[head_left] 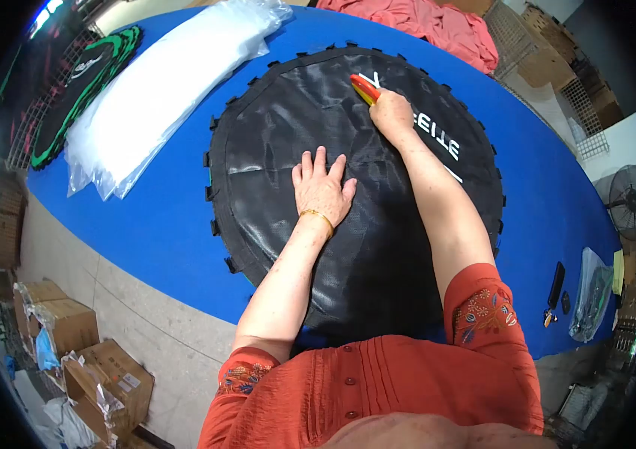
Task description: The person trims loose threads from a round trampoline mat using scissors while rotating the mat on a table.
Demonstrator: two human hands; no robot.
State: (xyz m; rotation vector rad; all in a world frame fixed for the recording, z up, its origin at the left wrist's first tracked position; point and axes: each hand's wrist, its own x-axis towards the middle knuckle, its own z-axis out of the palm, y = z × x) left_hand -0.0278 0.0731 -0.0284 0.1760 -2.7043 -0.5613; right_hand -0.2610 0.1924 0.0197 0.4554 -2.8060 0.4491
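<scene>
A round black mat (pixel 273 142) with tabs around its rim and white lettering at its right lies on the blue table. My left hand (pixel 323 187) rests flat near the middle of the mat, fingers spread, with a gold bracelet at the wrist. Farther up and to the right, my right hand (pixel 391 114) is closed around a red and yellow tool (pixel 364 88). The tool's tip is over the mat beside the white lettering. Its working end is too small to make out.
Clear plastic bags (pixel 160 97) and a green-edged black mat (pixel 82 93) lie at the left. Pink cloth (pixel 426 26) is at the far edge. A black tool (pixel 556 288) and plastic packet (pixel 592 295) lie right. Cardboard boxes (pixel 112 382) and a fan (pixel 630 200) stand beyond the table (pixel 175 232).
</scene>
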